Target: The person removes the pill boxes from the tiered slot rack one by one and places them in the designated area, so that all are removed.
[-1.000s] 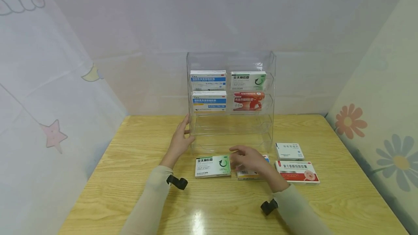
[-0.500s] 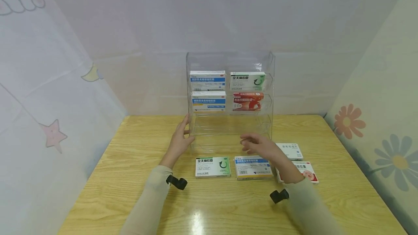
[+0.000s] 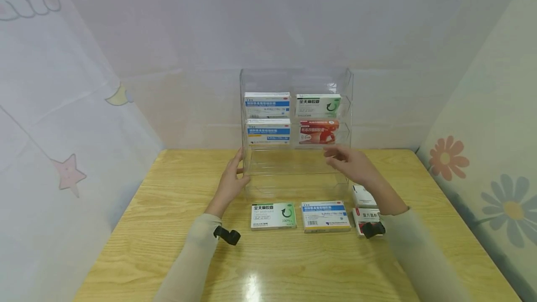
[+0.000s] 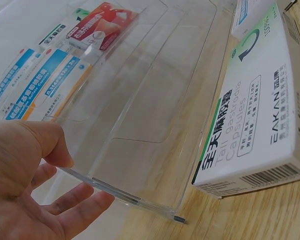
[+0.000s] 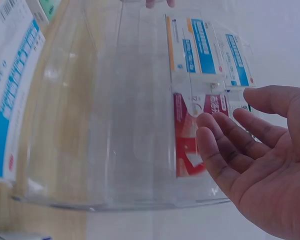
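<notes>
A transparent tiered rack (image 3: 293, 167) stands on the table. My left hand (image 3: 230, 180) touches its left side, fingers fairly straight along the side edge; the left wrist view shows this hand (image 4: 45, 185) with its thumb bent near that edge. My right hand (image 3: 352, 166) hovers in front of the rack's right side, fingers loosely bent and nothing in them. Nearest to it is a red medicine box (image 3: 319, 132) in the rack. Beside that box sits a blue-and-white medicine box (image 3: 268, 132); above are another blue-and-white box (image 3: 267, 106) and a green-and-white box (image 3: 318, 106).
On the wooden table (image 3: 168, 246) before the rack lie a green-and-white box (image 3: 273, 216) and a blue, white and yellow box (image 3: 326, 216). Further right, a white box (image 3: 364, 195) and a red-and-white box (image 3: 365, 220) are partly hidden by the right arm.
My right hand has risen and moved right, from over the blue-and-white box on the table to the rack's right side. That box is uncovered now. My left hand has stayed put.
</notes>
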`<state>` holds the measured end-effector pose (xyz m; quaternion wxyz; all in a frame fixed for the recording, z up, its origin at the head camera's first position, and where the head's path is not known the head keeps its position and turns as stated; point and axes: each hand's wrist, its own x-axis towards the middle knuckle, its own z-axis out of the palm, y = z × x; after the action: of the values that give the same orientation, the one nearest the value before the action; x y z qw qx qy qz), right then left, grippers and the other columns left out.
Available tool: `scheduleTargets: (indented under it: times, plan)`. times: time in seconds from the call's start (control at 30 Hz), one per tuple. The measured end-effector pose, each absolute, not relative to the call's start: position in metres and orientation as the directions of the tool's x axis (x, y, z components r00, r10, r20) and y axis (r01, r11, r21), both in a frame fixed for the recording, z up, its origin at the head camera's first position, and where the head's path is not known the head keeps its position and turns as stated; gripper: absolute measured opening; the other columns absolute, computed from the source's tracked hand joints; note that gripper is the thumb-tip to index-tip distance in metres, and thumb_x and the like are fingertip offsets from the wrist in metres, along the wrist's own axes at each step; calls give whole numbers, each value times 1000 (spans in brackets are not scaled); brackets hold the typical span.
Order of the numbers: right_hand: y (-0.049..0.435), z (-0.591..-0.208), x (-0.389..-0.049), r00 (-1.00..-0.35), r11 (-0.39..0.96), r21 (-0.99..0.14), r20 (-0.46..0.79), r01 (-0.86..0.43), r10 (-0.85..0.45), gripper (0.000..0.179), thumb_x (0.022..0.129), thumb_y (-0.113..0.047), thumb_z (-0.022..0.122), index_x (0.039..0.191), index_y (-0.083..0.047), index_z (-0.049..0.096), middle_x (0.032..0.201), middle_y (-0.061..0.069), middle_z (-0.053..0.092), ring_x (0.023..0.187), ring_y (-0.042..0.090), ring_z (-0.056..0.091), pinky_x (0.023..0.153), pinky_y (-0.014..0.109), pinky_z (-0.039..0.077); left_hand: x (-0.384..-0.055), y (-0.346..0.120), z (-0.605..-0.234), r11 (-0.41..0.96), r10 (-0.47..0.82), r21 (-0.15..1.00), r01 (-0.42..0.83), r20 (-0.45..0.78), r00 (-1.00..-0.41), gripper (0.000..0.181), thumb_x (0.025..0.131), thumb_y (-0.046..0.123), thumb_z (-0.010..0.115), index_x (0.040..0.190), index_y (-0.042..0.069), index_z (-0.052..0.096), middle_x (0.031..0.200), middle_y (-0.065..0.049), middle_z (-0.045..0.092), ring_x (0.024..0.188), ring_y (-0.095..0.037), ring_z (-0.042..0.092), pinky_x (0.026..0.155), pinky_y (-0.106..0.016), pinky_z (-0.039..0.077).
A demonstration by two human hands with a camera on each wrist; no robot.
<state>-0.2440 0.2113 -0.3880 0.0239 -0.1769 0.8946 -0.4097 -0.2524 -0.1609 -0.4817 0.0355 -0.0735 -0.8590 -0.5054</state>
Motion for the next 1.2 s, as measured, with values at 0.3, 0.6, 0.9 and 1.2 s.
scheduleTargets:
  times: [0.3, 0.6, 0.9, 1.2]
  plan:
    - [227, -370, -263, -925, 670, -645, 179, -367, -335, 45, 103, -24, 59, 143, -4, 54, 133, 20, 64, 116, 38, 63, 93, 56, 55, -253, -161, -484, 482, 91, 861, 164, 137, -986, 96, 93, 1, 64, 163, 37, 11, 164, -7, 28, 133, -40, 49, 87, -46, 59]
    - [225, -360, -273, -936, 694, -633, 172, -344, -308, 44, 102, -19, 59, 142, -3, 55, 135, 21, 61, 119, 39, 61, 95, 57, 54, -254, -161, -485, 482, 79, 862, 156, 135, -988, 95, 92, 2, 65, 164, 34, 12, 163, -7, 29, 132, -40, 50, 88, -46, 59]
    - [223, -355, -284, -942, 707, -624, 188, -333, -278, 44, 102, -17, 57, 144, -4, 53, 140, 21, 57, 121, 40, 60, 97, 56, 53, -254, -161, -485, 483, 77, 862, 155, 134, -988, 95, 91, 2, 65, 164, 32, 13, 163, -7, 30, 130, -40, 51, 87, -45, 59]
    - [219, -345, -289, -950, 737, -600, 195, -311, -243, 45, 102, -19, 57, 146, -8, 52, 141, 19, 55, 121, 40, 58, 95, 57, 53, -254, -161, -484, 486, 77, 862, 147, 125, -989, 96, 91, 3, 66, 163, 38, 12, 163, -7, 30, 131, -39, 51, 88, -47, 58]
